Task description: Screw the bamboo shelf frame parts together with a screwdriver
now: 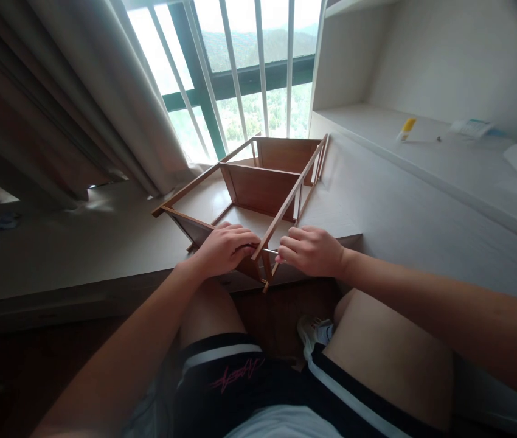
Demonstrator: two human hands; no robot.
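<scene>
A brown wooden shelf rack [263, 185] lies on its side on the pale window ledge, its near end jutting past the ledge's edge. My left hand [226, 246] is closed over the near end panel, fingers at the corner by the long rail. In my right hand [311, 250], closed in a fist, is a screwdriver [270, 250]; only its thin metal shaft shows, and the handle is hidden by my fingers. The shaft points left and meets the rail's near end. Whether it sits in a screw cannot be made out.
A pale ledge [80, 243] runs under a barred window [249, 73], with a grey curtain [80, 79] at left. On the right-hand shelf [377, 125] stand a yellow-capped bottle [407, 129], a small dark piece [439, 139] and a plastic packet [475, 128]. Below is the dark floor [281, 310].
</scene>
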